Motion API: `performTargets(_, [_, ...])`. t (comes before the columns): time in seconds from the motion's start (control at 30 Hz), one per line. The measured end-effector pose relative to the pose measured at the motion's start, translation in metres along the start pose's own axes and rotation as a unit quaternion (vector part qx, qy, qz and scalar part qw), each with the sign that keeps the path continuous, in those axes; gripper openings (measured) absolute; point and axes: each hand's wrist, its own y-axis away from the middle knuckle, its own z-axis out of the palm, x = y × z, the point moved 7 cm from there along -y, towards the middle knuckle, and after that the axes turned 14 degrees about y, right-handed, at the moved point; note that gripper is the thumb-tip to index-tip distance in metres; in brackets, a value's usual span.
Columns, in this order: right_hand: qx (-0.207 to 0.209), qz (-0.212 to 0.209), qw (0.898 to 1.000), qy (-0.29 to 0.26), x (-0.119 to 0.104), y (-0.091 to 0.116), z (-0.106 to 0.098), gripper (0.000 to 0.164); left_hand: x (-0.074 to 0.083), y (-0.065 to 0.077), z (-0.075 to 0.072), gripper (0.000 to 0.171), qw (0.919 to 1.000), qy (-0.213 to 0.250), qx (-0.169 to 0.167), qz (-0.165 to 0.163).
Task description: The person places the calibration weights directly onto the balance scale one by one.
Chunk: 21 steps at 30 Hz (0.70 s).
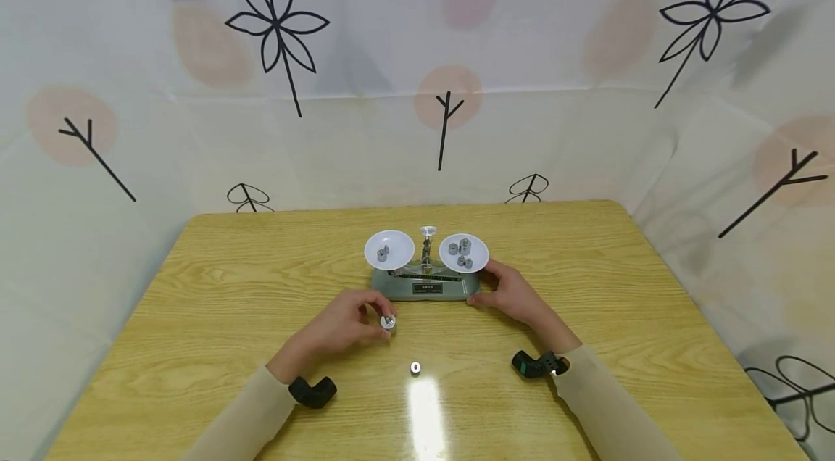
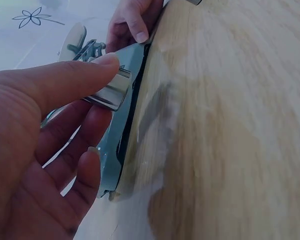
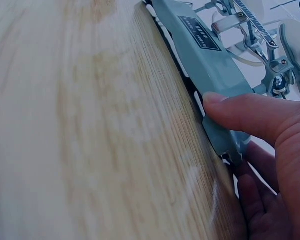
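Observation:
Between thumb and fingertips, my left hand [image 1: 349,320] pinches a shiny metal weight [image 1: 388,322] in front of the balance scale's left end. The same cylindrical weight [image 2: 112,92] appears close up in the left wrist view. My right hand [image 1: 517,296] grips the right end of the grey-green scale base [image 1: 427,296]. In the right wrist view its thumb [image 3: 230,107] presses the front, with the other fingers around the end. Two small weights [image 1: 382,255] sit on the left white pan [image 1: 396,242]. Several weights [image 1: 465,246] stand on the right pan [image 1: 480,254].
One small metal weight [image 1: 415,368] stands on the wooden table [image 1: 261,265], nearer to me than the scale. A patterned cloth [image 1: 365,149] hangs behind the table and along its sides. A bright light reflection lies on the table's near part.

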Motion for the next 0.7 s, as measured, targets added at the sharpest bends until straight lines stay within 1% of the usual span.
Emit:
performTargets(0.2, [-0.001,0.000,1.000,-0.001,0.000,0.000,0.000,0.073,0.002,0.002,-0.010,0.022,0.9999,-0.004,0.009,-0.004])
performTargets(0.27, [-0.001,-0.001,1.000,0.000,0.000,0.000,0.000,0.073,0.003,0.002,-0.014,0.021,0.9998,-0.015,0.012,-0.002])
performTargets(0.33, [0.000,-0.002,1.000,0.001,0.000,0.000,0.000,0.073,0.006,0.002,-0.019,0.020,0.9995,-0.028,0.015,0.008])
performTargets(0.5, [0.001,-0.006,1.000,0.000,0.000,0.000,-0.001,0.073,0.013,0.004,-0.032,0.020,0.9981,-0.050,0.032,0.015])
performTargets(0.7, [0.001,-0.004,1.000,0.000,-0.001,0.000,-0.001,0.073,0.019,0.006,-0.046,0.019,0.9968,-0.057,0.056,0.008])
